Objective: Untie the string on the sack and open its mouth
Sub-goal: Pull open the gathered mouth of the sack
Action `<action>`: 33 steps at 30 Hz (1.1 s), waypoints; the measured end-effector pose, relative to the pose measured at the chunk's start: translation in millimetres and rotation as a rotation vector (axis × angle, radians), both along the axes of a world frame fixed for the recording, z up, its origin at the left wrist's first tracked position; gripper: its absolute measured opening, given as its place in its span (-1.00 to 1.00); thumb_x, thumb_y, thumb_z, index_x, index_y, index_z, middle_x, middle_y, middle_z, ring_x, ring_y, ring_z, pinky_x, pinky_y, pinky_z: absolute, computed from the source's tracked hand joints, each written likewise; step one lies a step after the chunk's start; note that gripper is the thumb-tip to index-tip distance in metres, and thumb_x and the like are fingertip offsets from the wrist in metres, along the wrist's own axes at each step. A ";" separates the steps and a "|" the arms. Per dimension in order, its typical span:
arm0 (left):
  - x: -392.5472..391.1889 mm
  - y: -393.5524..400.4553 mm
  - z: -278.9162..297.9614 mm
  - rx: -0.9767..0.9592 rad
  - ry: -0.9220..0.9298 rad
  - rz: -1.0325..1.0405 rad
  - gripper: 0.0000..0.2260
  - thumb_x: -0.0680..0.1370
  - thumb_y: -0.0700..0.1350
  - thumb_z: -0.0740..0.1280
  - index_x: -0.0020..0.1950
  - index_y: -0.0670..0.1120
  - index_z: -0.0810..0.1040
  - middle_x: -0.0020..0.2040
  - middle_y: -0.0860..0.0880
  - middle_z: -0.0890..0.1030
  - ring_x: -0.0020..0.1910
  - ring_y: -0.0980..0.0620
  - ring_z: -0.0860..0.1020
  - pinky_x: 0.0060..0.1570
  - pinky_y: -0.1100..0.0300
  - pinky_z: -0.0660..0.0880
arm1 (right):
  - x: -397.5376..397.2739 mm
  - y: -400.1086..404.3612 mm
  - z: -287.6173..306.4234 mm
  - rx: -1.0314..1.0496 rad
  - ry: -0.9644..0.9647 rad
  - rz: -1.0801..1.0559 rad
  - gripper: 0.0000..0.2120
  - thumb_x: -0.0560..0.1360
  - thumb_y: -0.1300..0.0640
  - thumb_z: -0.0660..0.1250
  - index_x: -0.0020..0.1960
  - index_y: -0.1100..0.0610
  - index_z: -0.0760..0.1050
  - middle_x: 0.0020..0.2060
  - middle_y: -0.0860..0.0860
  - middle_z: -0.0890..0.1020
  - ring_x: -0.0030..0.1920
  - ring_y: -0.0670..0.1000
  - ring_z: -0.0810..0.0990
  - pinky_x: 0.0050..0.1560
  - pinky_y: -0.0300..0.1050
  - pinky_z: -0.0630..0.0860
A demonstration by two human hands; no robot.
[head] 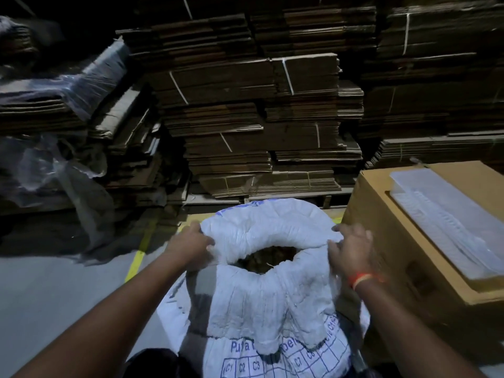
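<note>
We are at the opening step: no string shows on the white woven plastic sack with blue printed grid (272, 309), and its mouth (268, 257) gapes partway over dark brownish contents. Our left hand (191, 248) clutches the left rim and our right hand (350, 252) grasps the right. Next, we judge, comes pulling the rims further apart. The crumpled, rolled-down sack stands near us, just left of a brown cardboard box (387, 241).
</note>
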State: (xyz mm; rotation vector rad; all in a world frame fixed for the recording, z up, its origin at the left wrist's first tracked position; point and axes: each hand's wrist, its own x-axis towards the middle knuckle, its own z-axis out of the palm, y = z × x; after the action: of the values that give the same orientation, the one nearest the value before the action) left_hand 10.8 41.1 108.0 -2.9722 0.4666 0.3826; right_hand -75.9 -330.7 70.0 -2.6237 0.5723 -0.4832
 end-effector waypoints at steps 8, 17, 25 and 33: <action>59.2 -72.1 0.9 0.076 -0.241 -0.623 -0.16 0.58 -0.26 0.39 0.65 0.29 0.02 0.55 -0.14 0.28 0.32 -0.17 0.51 0.09 -0.05 0.50 | -73.4 135.0 -18.6 0.243 0.161 -0.023 -0.31 0.46 -0.43 0.22 0.51 -0.22 0.20 0.20 0.03 0.40 0.18 0.06 0.49 0.09 -0.05 0.53; 97.5 -104.1 -25.1 0.292 -0.134 -0.872 -0.57 0.65 -0.15 0.26 0.47 0.22 0.45 0.22 -0.04 0.61 0.10 -0.17 0.64 0.07 -0.01 0.51 | -30.4 121.9 -43.9 0.163 0.329 0.108 -0.56 0.59 -0.01 0.28 0.47 -0.05 0.42 0.15 0.00 0.65 0.20 0.04 0.59 0.21 -0.15 0.48; 136.1 -105.3 -25.1 0.193 -0.209 -0.518 -0.68 0.64 -0.03 0.24 0.36 0.20 0.59 0.21 -0.01 0.65 0.18 -0.15 0.65 -0.14 0.12 0.42 | -62.1 79.0 -27.8 0.297 0.208 0.127 -0.66 0.46 0.07 0.41 0.23 -0.08 0.66 -0.13 -0.11 0.67 -0.17 -0.14 0.55 -0.18 -0.42 0.38; 150.0 -96.2 -20.4 0.106 -0.302 -0.198 -0.81 0.52 -0.12 0.38 0.09 0.06 0.69 0.02 -0.07 0.71 0.03 -0.19 0.70 -0.10 0.09 0.59 | -108.7 28.2 -25.2 0.349 0.289 0.120 -0.57 0.38 0.14 0.46 0.23 -0.09 0.65 -0.31 -0.12 0.63 -0.19 -0.15 0.62 -0.21 -0.49 0.44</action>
State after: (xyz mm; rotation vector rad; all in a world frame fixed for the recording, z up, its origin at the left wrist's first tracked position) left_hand 160.8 -55.1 87.6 -2.7791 0.6718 -0.0591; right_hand -184.6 -302.5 44.8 -2.3830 0.5279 0.0365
